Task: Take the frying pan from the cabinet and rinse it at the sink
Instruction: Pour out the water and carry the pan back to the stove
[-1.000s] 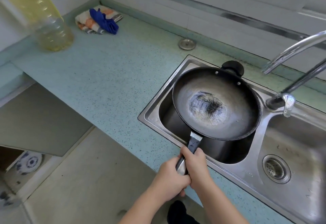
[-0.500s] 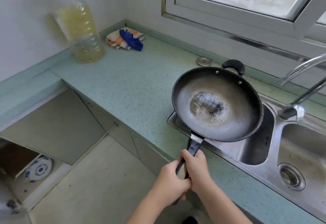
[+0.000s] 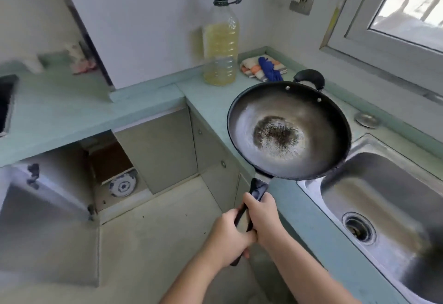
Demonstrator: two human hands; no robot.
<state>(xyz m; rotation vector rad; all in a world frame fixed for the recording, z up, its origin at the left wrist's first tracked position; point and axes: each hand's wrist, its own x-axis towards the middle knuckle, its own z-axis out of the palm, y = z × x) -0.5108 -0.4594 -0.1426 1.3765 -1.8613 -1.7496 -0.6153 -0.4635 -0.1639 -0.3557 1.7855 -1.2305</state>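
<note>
A black frying pan (image 3: 287, 131) with a worn, speckled centre is held in the air above the green counter, left of the steel sink (image 3: 374, 196). Both hands grip its long dark handle: my left hand (image 3: 227, 236) lower down, my right hand (image 3: 262, 217) just above it, closer to the pan. The pan has a small loop handle on its far rim. Below the counter at the left, a cabinet (image 3: 115, 174) stands with its door open, and a blue-and-white plate shows inside.
A large bottle of yellow oil (image 3: 220, 44) stands on the counter corner, with a folded cloth and blue rag (image 3: 266, 67) beside it. A round metal sink plug (image 3: 366, 119) lies near the wall. The open cabinet door (image 3: 45, 203) juts out at the left.
The pan has come out of the sink basin and moved left and up, over the counter. The view has swung left toward the open cabinet. Both hands keep their hold on the handle.
</note>
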